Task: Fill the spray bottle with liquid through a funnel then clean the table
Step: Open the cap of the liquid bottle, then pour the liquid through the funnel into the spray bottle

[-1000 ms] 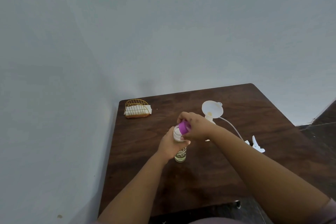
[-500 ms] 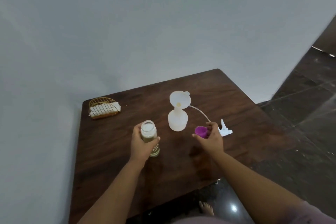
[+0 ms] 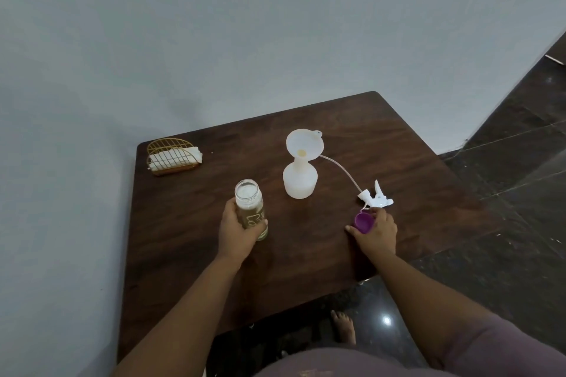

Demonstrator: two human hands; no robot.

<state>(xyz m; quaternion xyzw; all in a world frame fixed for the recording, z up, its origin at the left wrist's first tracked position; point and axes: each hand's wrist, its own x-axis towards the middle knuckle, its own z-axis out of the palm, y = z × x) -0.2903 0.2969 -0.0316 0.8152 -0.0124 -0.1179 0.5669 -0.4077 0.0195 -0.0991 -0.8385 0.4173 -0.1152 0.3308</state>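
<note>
A: What can't you make out?

B: The print on the glass bottle (image 3: 250,208) is too blurred to read, and the left hand (image 3: 237,231) covers its lower side. The near corners of the desk (image 3: 382,131) run out of view behind the forearms. The right hand (image 3: 375,231) hides part of the purple cap (image 3: 363,222), so whether the cap touches the wood I cannot tell.

A: And each grip?

B: The left one is wrapped round the uncapped bottle, which stands near the desk's middle-left with yellowish liquid inside. The right one pinches the cap, open side up, with a finger stretched flat on the desk.

A: The spray bottle?

B: The white spray bottle (image 3: 300,177) stands upright near the centre, long axis vertical, mouth up. The funnel (image 3: 304,144) sits in its neck, its bowl tipped toward the camera. The trigger sprayer head (image 3: 376,197) lies on its side to the right, apart from the bottle, just beyond the cap; its dip tube (image 3: 341,171) curves back toward the funnel.

A: Anything else?

B: A gold wire napkin holder (image 3: 173,156) with white napkins, far left corner.
</note>
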